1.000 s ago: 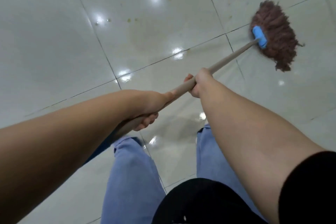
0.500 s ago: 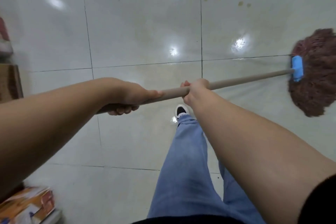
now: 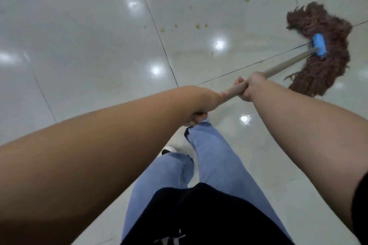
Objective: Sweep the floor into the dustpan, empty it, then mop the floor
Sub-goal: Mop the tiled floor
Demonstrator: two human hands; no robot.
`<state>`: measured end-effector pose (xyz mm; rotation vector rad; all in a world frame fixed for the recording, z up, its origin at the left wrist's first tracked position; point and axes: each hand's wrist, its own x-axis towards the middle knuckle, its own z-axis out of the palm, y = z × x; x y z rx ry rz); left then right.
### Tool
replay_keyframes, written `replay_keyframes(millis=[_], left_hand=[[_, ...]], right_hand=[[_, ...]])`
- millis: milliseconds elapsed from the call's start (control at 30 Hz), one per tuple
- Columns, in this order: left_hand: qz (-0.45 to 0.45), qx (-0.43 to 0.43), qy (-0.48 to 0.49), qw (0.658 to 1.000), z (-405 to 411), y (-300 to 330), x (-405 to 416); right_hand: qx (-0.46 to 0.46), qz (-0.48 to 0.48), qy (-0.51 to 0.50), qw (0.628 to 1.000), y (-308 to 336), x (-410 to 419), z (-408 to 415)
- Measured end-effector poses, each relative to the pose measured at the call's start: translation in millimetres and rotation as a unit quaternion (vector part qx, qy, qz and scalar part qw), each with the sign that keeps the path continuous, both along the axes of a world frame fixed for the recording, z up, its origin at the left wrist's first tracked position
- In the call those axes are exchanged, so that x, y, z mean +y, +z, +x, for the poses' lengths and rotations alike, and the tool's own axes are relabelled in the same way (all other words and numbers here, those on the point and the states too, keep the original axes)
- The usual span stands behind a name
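The mop head (image 3: 322, 49) has swung back off to the right, just short of the yellow spots (image 3: 201, 25) on the floor (image 3: 89, 45). Both hands grip the handle (image 3: 286, 63), the left hand (image 3: 201, 105) near its end and the right hand (image 3: 252, 87) nearer the mop head, a spread that likely gives leverage.

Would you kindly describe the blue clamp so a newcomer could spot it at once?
Start at the pale tiled floor, upper right, where the brown string mop head lies spread. The wooden handle ends at the blue clamp, the only bright blue piece among dark strands.
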<state>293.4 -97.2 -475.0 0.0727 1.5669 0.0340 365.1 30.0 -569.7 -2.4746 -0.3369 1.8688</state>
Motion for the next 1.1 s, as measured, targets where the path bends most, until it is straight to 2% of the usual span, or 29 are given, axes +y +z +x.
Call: replay_keyframes(millis=[133,300,467,567,633,800,933,1100], left_hand=[[0.004,-0.008,-0.012,1.0,-13.3,-11.2,23.2],[0.005,-0.018,-0.01,1.0,-22.3,-26.6,-21.2],[0.026,0.0,-0.027,0.999,-95.2,-25.5,-140.8],[0.017,0.007,-0.075,0.997,-156.1,-25.7,-233.1],[-0.005,0.019,-0.1,0.995,-197.9,-21.2,-308.3],[-0.105,0.038,-0.117,0.987,-264.2,13.3,-462.7],[-0.141,0.027,-0.095,0.985,-265.9,33.9,-514.6],[-0.119,-0.025,-0.065,0.99,-226.6,32.6,-526.9]], right_hand=[[-0.009,0.005,-0.021,1.0,-4.6,20.7,-10.8],[-0.041,0.026,-0.037,0.998,-18.5,-24.0,-22.8],[0.005,0.009,-0.024,1.0,-18.9,-141.4,-84.6],[0.034,-0.005,0.001,0.999,-22.6,-232.4,-139.0],[0.049,-0.028,0.019,0.998,-24.3,-307.0,-177.7],[0.103,-0.08,-0.017,0.991,-5.3,-468.4,-240.5],[0.142,-0.072,-0.033,0.987,18.1,-525.3,-243.0],[0.161,-0.026,-0.059,0.985,24.0,-537.7,-206.5]])
